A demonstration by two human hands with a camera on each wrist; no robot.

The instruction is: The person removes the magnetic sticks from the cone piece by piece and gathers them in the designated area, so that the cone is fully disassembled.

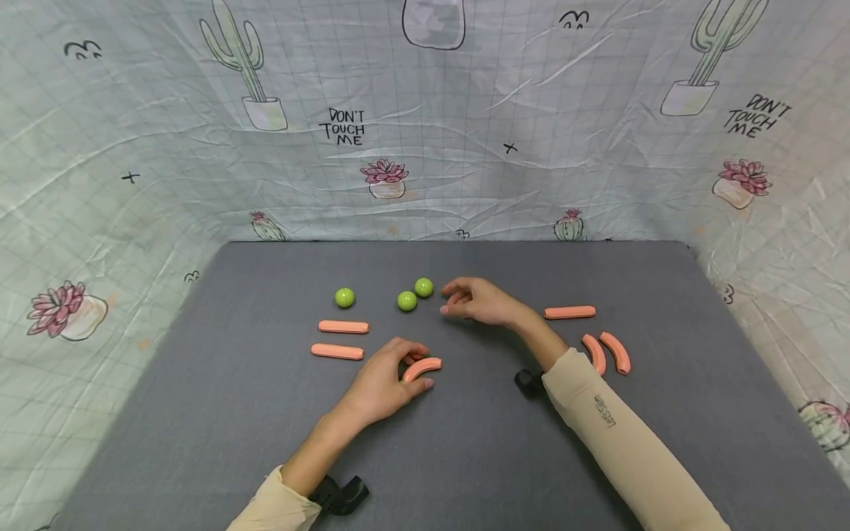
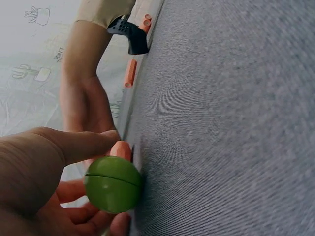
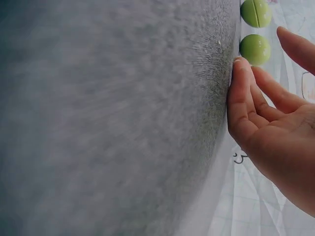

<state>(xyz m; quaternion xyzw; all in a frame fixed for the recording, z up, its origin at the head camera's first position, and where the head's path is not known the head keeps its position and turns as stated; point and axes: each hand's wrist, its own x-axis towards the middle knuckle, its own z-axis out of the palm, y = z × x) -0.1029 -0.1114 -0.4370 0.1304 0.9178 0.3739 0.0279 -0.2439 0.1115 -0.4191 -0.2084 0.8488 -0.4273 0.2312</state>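
Observation:
My left hand is low over the middle of the table, curled around a curved orange sausage-shaped piece, thumb on the near side and fingers on the far side. A green ball with a seam lies between thumb and fingers; in the head view it is mostly hidden by the hand and the orange piece. Farther back, my right hand rests low with relaxed fingers and nothing in them. Just left of its fingertips sit two green balls, one nearer and one farther.
Another green ball stands left, behind two straight orange pieces, the upper and the lower. On the right lie a straight orange piece and two curved ones, the outer beside the inner. A patterned cloth surrounds the grey table.

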